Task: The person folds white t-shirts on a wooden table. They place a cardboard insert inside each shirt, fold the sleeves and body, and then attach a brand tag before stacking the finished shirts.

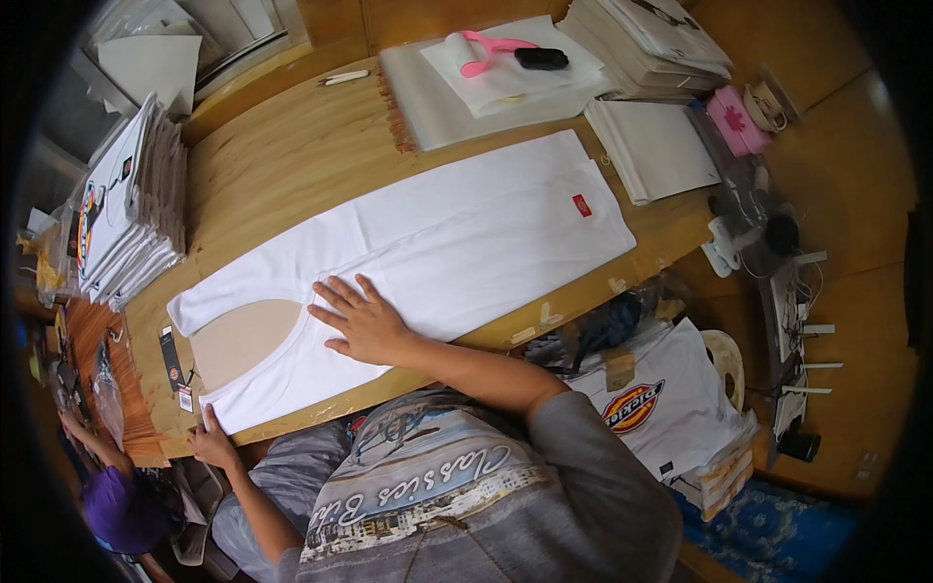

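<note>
Printed grey cloth of the person's own shirt [466,505] fills the lower middle of the frame, soft and creased. Just above it, the right hand [362,321] lies flat on a white T-shirt [457,248], fingers [335,291] spread wide and released, palm pressing smooth cotton. That one garment stretches across the wooden desk [272,155] from lower left to upper right, folded long and narrow, with a small red label [581,205] near its far end and a tan card insert [238,340] showing at the neckline. At the lower left, the left hand [212,442] rests at the shirt's corner on the desk edge, fingers loosely open and touching the fabric. Two hang tags [175,369] lie beside the collar. One pink lint roller [481,51] sits on clear bags at the top.
</note>
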A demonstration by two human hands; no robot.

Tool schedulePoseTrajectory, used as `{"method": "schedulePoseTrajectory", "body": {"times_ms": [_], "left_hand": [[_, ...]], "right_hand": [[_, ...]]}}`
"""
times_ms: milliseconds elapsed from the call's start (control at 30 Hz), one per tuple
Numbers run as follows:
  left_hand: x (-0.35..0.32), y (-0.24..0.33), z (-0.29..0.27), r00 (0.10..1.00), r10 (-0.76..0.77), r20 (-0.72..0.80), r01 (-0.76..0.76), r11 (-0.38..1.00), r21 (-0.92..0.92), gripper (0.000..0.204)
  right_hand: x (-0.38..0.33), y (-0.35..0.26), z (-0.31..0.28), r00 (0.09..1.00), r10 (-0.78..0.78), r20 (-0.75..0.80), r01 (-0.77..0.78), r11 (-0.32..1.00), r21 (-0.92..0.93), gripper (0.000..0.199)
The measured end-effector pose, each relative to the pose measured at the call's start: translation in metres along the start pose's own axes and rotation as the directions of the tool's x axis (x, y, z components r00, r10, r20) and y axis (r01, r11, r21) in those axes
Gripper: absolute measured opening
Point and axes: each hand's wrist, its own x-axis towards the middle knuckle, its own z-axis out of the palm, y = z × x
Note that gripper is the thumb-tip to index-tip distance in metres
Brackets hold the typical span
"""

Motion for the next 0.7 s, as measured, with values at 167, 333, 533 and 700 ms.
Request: {"method": "schedulePoseTrajectory", "body": {"times_ms": [167,333,533,700], "left_hand": [[-0.014,0.029,-0.024,0.983,-0.032,-0.178,0.045,0.997,0.070,0.049],[-0.069,0.126,-0.050,0.807,0.580,-0.108,-0.573,0.726,-0.379,0.049],[-0.114,0.183,-0.055,0.645,0.743,0.177,-0.666,0.661,-0.346,0.050],[-0.113,0.188,-0.055,0.641,0.743,0.191,-0.671,0.663,-0.332,0.050]], "right_hand": [[-0.008,0.011,-0.006,0.999,-0.022,-0.028,0.023,0.999,0.031,0.058],[-0.059,0.106,-0.073,0.945,0.235,-0.226,-0.234,0.972,0.032,0.037],[-0.139,0.286,-0.169,0.394,0.617,-0.681,-0.681,0.693,0.234,0.019],[-0.140,0.318,-0.192,0.324,0.841,-0.433,-0.715,0.517,0.470,0.022]]}}
